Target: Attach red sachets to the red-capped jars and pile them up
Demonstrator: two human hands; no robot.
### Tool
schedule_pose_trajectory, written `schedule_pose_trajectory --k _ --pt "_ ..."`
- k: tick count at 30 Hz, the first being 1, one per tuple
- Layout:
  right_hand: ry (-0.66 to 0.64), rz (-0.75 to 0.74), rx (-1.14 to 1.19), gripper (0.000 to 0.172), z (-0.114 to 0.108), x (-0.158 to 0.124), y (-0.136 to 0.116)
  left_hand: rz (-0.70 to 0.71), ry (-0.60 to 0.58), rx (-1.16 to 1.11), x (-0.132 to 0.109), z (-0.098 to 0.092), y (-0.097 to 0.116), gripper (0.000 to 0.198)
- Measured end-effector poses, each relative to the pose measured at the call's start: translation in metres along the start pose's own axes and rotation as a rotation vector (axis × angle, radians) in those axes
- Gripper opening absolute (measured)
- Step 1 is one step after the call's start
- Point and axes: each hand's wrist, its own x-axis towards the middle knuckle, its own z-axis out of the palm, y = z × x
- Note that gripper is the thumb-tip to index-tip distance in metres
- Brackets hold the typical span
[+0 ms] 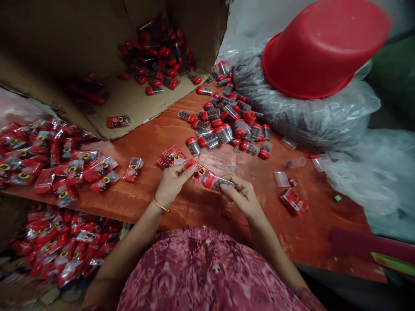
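Note:
Both my hands hold one small red printed packet (205,175) over the reddish wooden table (181,203). My left hand (171,183), with a gold bangle at the wrist, pinches the packet's left end. My right hand (243,196) grips its right, clear end, where a small dark vial shows inside. A short stack of flat red packets (171,157) lies just beyond my left hand. A heap of red-capped vials (227,125) sits further back on the table.
Filled red packets (61,160) are piled at the table's left and on the floor (65,246) below. An open cardboard box (136,65) holds more vials. A red plastic tub (317,47) rests upside down on clear plastic bags (311,112). Another red packet (293,202) lies at right.

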Motion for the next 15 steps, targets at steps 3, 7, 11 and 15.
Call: schedule_pose_trajectory --k 3,7,11,15 --pt "0.002 -0.004 0.028 0.021 0.004 0.001 0.001 0.04 -0.018 -0.04 -0.001 0.005 -0.002 0.028" --pt "0.007 -0.036 0.063 0.022 0.012 0.002 0.005 -0.016 -0.016 -0.236 -0.005 0.02 -0.006 0.028" --pt "0.093 -0.097 0.066 0.021 0.023 0.006 0.01 -0.058 -0.009 -0.368 -0.007 0.029 -0.005 0.026" --pt "0.129 -0.131 0.01 0.021 0.032 0.009 0.011 -0.142 0.019 -0.482 -0.006 0.03 0.0 0.026"
